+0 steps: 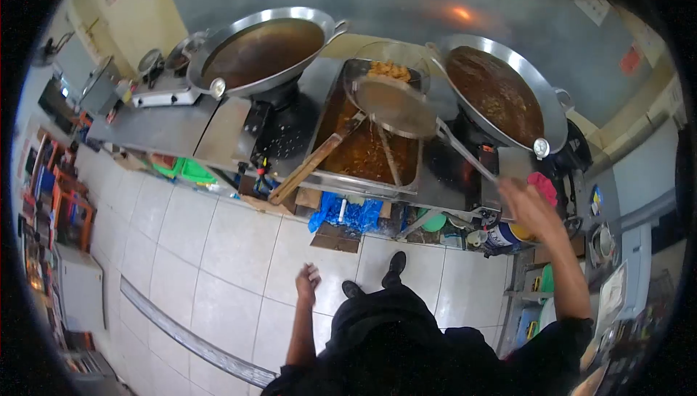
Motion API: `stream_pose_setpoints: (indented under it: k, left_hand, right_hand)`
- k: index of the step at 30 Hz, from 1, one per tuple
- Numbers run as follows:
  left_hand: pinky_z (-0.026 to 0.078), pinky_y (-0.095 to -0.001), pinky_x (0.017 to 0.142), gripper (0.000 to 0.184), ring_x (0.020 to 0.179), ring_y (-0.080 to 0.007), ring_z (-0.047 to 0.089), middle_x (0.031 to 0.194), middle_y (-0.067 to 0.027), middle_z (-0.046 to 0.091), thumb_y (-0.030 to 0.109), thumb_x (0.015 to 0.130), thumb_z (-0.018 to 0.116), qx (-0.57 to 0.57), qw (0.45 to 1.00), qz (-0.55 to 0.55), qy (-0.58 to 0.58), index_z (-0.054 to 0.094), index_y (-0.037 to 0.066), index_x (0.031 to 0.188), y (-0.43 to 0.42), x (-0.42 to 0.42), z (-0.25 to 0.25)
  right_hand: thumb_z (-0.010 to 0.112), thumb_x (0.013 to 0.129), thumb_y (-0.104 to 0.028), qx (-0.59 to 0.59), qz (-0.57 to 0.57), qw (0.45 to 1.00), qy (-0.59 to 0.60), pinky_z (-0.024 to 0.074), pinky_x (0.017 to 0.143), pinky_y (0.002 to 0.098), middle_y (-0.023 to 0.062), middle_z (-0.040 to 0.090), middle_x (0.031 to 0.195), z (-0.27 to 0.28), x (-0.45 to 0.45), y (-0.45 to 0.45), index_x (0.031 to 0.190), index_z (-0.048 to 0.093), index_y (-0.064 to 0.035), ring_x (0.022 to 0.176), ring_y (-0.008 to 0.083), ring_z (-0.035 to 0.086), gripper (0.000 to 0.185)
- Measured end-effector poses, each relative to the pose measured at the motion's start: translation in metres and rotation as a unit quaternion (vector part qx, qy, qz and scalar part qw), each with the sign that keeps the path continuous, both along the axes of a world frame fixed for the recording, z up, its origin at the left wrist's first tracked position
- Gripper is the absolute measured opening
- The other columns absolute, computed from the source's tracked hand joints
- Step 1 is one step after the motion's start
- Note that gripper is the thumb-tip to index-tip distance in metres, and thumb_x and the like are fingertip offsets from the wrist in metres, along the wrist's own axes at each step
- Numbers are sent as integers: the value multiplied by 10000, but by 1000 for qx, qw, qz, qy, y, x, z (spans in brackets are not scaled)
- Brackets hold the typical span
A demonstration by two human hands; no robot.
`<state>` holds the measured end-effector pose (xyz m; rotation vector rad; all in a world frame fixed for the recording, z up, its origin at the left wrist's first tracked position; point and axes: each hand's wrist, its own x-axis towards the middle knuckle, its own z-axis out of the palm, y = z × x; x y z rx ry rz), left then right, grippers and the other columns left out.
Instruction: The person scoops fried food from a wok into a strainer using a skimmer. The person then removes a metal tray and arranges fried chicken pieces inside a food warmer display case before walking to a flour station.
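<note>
My right hand (524,207) is wrapped round the end of a long metal handle. That handle leads to a round mesh strainer (392,105), which is over a rectangular tray (367,187) of brown oily liquid. A second strainer with a wooden handle (308,169) lies across the tray's left side. Fried food pieces (390,70) sit at the back of the tray. My left hand (308,280) hangs low over the floor, fingers curled, touching nothing; what it holds, if anything, is too small to tell.
Two large woks stand on burners, one at the left (265,51) and one at the right (501,95), both with dark liquid. A pink cloth (542,188) lies at the right counter edge. Blue plastic bags (347,212) are below the counter. A small stove (165,96) stands far left.
</note>
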<state>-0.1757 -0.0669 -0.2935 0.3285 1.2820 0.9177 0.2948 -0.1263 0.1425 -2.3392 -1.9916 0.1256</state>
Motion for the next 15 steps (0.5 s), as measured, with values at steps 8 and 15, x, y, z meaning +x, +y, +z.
stream_pose_setpoints:
  k: [8,15]
  left_hand:
    - [557,-341,772,190,880,-204,689,973,-106,719,63,828,590,243,779,-520,253,724,85,961,-127,-56,-165]
    - [494,-317,484,263,669,-230,688,877,-123,696,244,943,630,106,890,-413,160,602,33,1096,-98,-45,-151]
  right_hand:
    - [503,931,-78,135,-178,971,-85,452,793,533,303,610,965,72,96,-4,1112,549,0,953,462,584,203]
    - [513,880,-60,93,-154,948,-264,523,742,509,265,659,847,17,298,-11,1006,545,68,831,478,634,183]
